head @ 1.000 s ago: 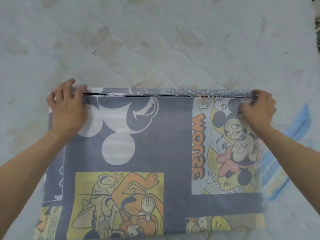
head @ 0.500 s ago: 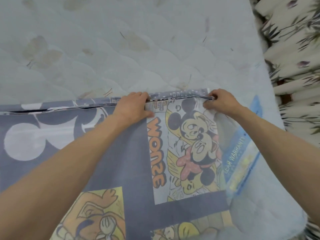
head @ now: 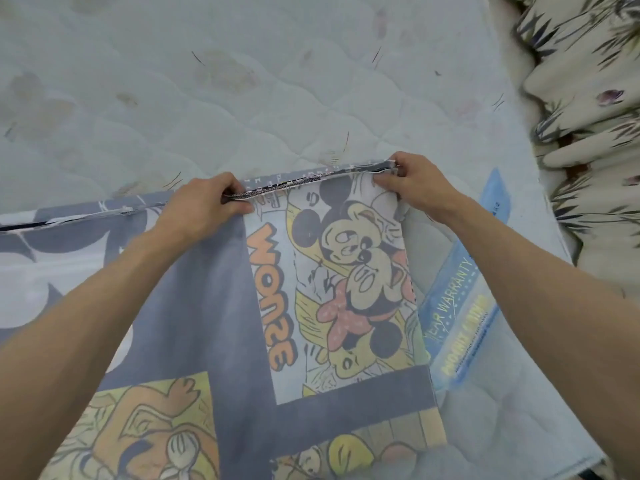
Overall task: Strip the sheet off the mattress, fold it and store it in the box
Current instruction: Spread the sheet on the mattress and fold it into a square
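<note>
**Left hand slides along the hem toward the right corner**

Both hands now pinch the far edge close together: left hand (head: 204, 202) and right hand (head: 414, 183), fingers curled over the sheet (head: 214, 323). It lies partly folded on the bare mattress (head: 242, 98); more folding and boxing remain. No box shows. Readable: "MOUSE" inverted, and "YEAR WARRANTY" on the mattress label (head: 460, 306).

1 head cam, looking steeply down and forward from close above the mattress (head: 242, 98); forearms enter from the near edge, mattress's right edge in view.
</note>
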A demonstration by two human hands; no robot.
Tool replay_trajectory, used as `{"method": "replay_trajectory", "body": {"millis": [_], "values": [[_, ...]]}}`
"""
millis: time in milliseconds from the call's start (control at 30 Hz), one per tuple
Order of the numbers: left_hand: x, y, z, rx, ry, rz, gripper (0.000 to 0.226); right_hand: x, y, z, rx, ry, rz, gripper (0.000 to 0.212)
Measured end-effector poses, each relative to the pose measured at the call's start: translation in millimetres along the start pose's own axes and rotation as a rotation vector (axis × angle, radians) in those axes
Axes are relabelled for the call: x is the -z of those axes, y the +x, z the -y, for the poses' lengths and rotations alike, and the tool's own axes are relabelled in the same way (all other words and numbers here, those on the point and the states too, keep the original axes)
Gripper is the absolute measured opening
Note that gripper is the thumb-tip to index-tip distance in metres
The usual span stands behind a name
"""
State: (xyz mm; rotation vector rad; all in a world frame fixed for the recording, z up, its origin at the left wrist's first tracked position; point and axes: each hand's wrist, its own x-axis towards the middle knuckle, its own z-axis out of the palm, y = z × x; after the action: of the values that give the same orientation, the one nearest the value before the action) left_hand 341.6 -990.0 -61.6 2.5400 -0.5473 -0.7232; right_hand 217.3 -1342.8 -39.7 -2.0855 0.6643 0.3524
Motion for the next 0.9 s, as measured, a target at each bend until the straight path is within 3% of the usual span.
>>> {"method": "replay_trajectory", "body": {"millis": [267, 567, 767, 900], "values": [[-5, 5, 35, 0.095, 0.137, -0.077, 0.049, -36, 5, -14, -0.017, -0.144, -0.243, 0.024], [-6, -1, 46, 0.014, 0.23, -0.26, 0.046, -76, 12, -10, -0.126, -0.331, -0.523, 0.009], [-6, 6, 56, -0.06, 0.256, -0.228, 0.047, -101, 13, -8, -0.138, -0.488, -0.697, 0.023], [17, -2, 88, -0.139, 0.381, -0.233, 0.056, -101, 17, -5, -0.157, -0.596, -0.705, 0.03]]}}
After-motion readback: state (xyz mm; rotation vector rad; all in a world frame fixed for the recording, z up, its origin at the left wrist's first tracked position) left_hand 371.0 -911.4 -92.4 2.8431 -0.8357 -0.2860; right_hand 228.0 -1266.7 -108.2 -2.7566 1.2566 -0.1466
